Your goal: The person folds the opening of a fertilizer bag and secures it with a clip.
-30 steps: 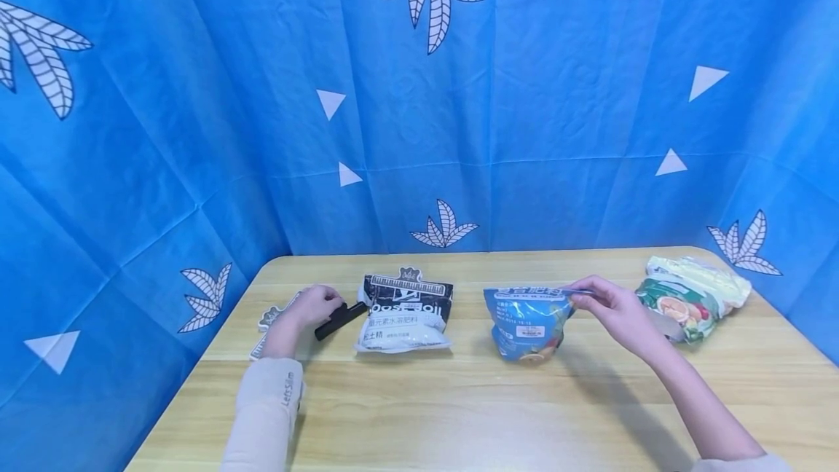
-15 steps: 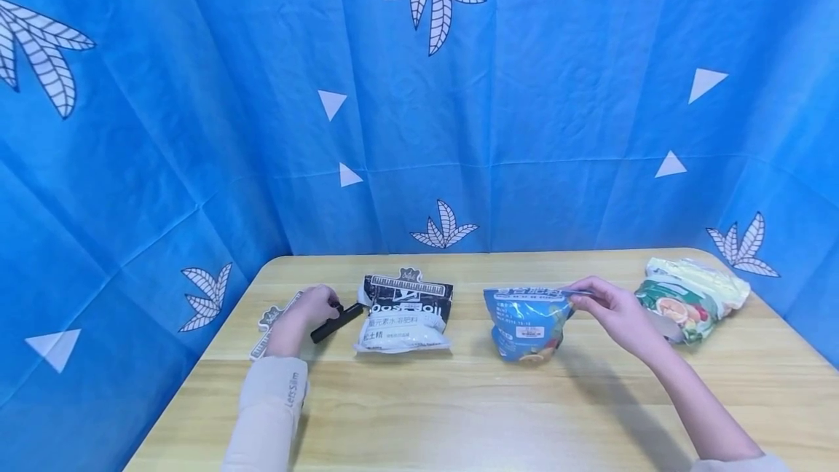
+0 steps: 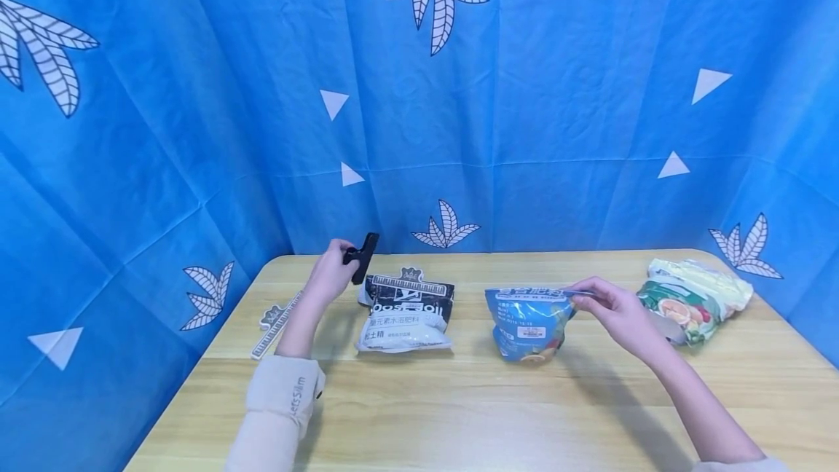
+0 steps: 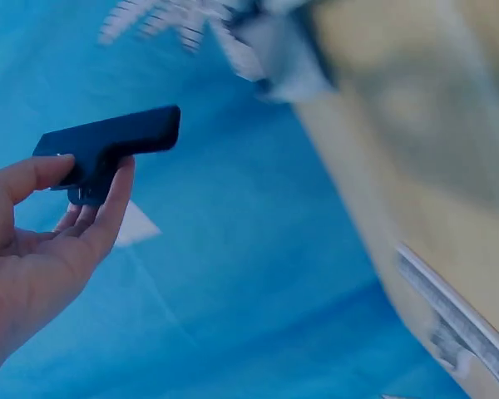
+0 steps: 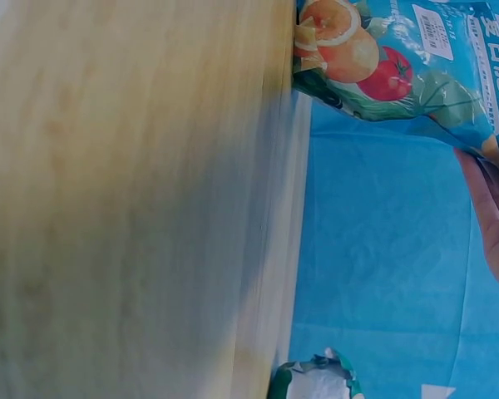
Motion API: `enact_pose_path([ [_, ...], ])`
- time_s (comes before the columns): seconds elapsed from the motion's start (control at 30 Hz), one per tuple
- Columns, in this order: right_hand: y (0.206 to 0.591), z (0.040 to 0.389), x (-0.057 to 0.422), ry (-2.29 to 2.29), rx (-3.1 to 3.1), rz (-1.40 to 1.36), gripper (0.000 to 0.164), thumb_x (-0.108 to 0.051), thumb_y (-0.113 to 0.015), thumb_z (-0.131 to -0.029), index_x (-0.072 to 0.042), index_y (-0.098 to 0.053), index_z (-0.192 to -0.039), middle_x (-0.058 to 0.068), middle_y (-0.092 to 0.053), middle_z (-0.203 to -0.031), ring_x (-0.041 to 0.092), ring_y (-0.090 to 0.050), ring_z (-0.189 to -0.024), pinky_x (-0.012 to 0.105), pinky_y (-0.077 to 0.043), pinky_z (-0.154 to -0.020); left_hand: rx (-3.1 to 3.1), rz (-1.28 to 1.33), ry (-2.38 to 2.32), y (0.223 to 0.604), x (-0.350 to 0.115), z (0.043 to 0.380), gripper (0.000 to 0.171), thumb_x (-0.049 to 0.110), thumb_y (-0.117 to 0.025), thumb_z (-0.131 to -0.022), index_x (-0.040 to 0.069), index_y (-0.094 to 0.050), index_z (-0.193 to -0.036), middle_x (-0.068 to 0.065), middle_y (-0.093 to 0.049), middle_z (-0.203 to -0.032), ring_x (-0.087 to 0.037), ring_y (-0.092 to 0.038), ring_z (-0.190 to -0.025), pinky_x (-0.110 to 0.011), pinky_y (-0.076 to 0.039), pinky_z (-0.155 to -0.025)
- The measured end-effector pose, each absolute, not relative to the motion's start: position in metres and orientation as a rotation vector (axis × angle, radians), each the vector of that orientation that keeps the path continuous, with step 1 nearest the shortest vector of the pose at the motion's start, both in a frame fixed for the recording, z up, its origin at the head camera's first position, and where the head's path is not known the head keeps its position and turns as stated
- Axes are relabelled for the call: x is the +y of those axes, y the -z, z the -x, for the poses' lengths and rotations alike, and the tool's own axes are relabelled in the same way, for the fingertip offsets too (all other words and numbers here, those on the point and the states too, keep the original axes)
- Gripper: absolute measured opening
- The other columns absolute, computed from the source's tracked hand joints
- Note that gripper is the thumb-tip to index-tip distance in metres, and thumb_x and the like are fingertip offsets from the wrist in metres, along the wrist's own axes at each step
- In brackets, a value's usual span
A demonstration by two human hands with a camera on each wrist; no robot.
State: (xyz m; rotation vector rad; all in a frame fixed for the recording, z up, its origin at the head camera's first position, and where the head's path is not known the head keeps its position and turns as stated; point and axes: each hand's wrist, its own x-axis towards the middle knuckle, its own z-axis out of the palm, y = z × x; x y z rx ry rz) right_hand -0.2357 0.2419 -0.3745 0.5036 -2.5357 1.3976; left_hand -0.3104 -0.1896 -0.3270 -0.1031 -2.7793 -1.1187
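My left hand [image 3: 330,272] pinches a black bag clip [image 3: 365,258] between thumb and fingers, raised above the table behind the black-and-white bag [image 3: 405,326]. In the left wrist view the clip [image 4: 108,140] shows its long flat bar against the blue cloth. A piano-key clip [image 3: 410,280] sits across the top of the black-and-white bag. My right hand [image 3: 609,312] grips the upper right corner of a blue fertilizer bag [image 3: 527,326], which stands upright. The right wrist view shows oranges and a tomato printed on the blue bag [image 5: 382,66].
Another piano-key clip [image 3: 275,326] lies on the left of the wooden table [image 3: 459,414]. A green and pale yellow bag [image 3: 695,301] lies at the right, beyond my right wrist. Blue patterned cloth [image 3: 557,108] hangs behind the table and along both sides.
My left hand has lifted the black clip off the table, up and to the right, tilting it more upright. The piano-key clip at left is now uncovered. My right hand stays on the blue bag.
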Motion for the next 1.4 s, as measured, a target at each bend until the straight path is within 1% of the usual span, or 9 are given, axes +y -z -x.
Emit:
enact_pose_path([
  [0.13, 0.375, 0.236, 0.242, -1.385, -2.536, -0.504, 0.017, -0.011, -0.053, -0.094, -0.001, -0.060, -0.106, 0.014, -0.063, -0.103, 0.005, -0.060, -0.089, 0.017, -0.046, -0.076, -2.684, 0.226, 1.238, 0.311, -0.164, 0.299, 0.033, 0.007, -0.055, -0.091, -0.003, -0.047, -0.121, -0.024, -0.054, -0.116, -0.035, -0.051, -0.108, -0.045, -0.041, -0.092],
  [0.27, 0.376, 0.236, 0.243, -1.397, -2.533, -0.504, 0.018, -0.012, -0.053, -0.094, -0.001, -0.060, -0.106, 0.014, -0.063, -0.105, 0.005, -0.060, -0.090, 0.017, -0.046, -0.076, -2.590, 0.304, 1.406, 0.302, -0.139, 0.288, 0.032, 0.012, -0.054, -0.093, -0.001, -0.047, -0.122, -0.021, -0.054, -0.120, -0.032, -0.051, -0.112, -0.042, -0.040, -0.094],
  [0.4, 0.376, 0.236, 0.243, -1.410, -2.528, -0.507, 0.018, -0.012, -0.052, -0.094, -0.001, -0.060, -0.106, 0.015, -0.063, -0.105, 0.005, -0.060, -0.090, 0.017, -0.046, -0.076, -2.492, 0.369, 1.593, 0.298, -0.116, 0.277, 0.029, 0.011, -0.053, -0.093, 0.001, -0.049, -0.120, -0.019, -0.056, -0.118, -0.030, -0.054, -0.109, -0.040, -0.042, -0.093],
  [0.5, 0.376, 0.236, 0.242, -1.408, -2.521, -0.510, 0.017, -0.011, -0.053, -0.094, -0.001, -0.060, -0.106, 0.014, -0.063, -0.105, 0.005, -0.060, -0.090, 0.017, -0.046, -0.076, -2.417, 0.407, 1.737, 0.298, -0.102, 0.270, 0.028, 0.011, -0.056, -0.091, 0.000, -0.051, -0.117, -0.017, -0.058, -0.113, -0.028, -0.056, -0.106, -0.038, -0.043, -0.091],
  [0.63, 0.377, 0.237, 0.242, -1.407, -2.515, -0.508, 0.017, -0.011, -0.052, -0.094, -0.001, -0.060, -0.106, 0.015, -0.063, -0.105, 0.005, -0.060, -0.089, 0.017, -0.046, -0.076, -2.337, 0.457, 1.839, 0.301, -0.084, 0.262, 0.031, 0.014, -0.060, -0.090, 0.000, -0.054, -0.116, -0.014, -0.058, -0.113, -0.026, -0.054, -0.108, -0.034, -0.042, -0.092],
  [0.77, 0.377, 0.236, 0.242, -1.408, -2.517, -0.502, 0.018, -0.011, -0.053, -0.094, 0.000, -0.060, -0.106, 0.015, -0.063, -0.105, 0.005, -0.060, -0.089, 0.017, -0.046, -0.076, -2.278, 0.503, 1.776, 0.305, -0.069, 0.255, 0.033, 0.019, -0.063, -0.088, 0.004, -0.058, -0.117, -0.010, -0.061, -0.112, -0.022, -0.054, -0.107, -0.030, -0.043, -0.091],
  [0.87, 0.376, 0.235, 0.241, -1.403, -2.517, -0.494, 0.018, -0.012, -0.053, -0.094, 0.000, -0.060, -0.106, 0.014, -0.063, -0.104, 0.005, -0.060, -0.089, 0.017, -0.046, -0.076, -2.223, 0.576, 1.702, 0.309, -0.058, 0.251, 0.033, 0.018, -0.064, -0.087, 0.005, -0.060, -0.117, -0.010, -0.064, -0.108, -0.018, -0.059, -0.102, -0.026, -0.046, -0.086],
  [1.1, 0.376, 0.233, 0.241, -1.419, -2.515, -0.493, 0.019, -0.010, -0.054, -0.094, 0.001, -0.060, -0.107, 0.016, -0.063, -0.106, 0.005, -0.060, -0.090, 0.016, -0.045, -0.076, -2.100, 0.798, 1.629, 0.319, -0.037, 0.246, 0.025, 0.012, -0.063, -0.085, 0.002, -0.064, -0.108, -0.012, -0.066, -0.102, -0.016, -0.062, -0.097, -0.022, -0.047, -0.081],
  [1.4, 0.378, 0.236, 0.242, -1.419, -2.516, -0.492, 0.018, -0.011, -0.053, -0.094, 0.000, -0.060, -0.106, 0.015, -0.063, -0.106, 0.004, -0.060, -0.090, 0.016, -0.046, -0.076, -2.082, 0.874, 1.530, 0.327, -0.028, 0.248, 0.026, 0.010, -0.064, -0.084, -0.002, -0.064, -0.107, -0.015, -0.066, -0.099, -0.017, -0.063, -0.094, -0.020, -0.048, -0.078],
])
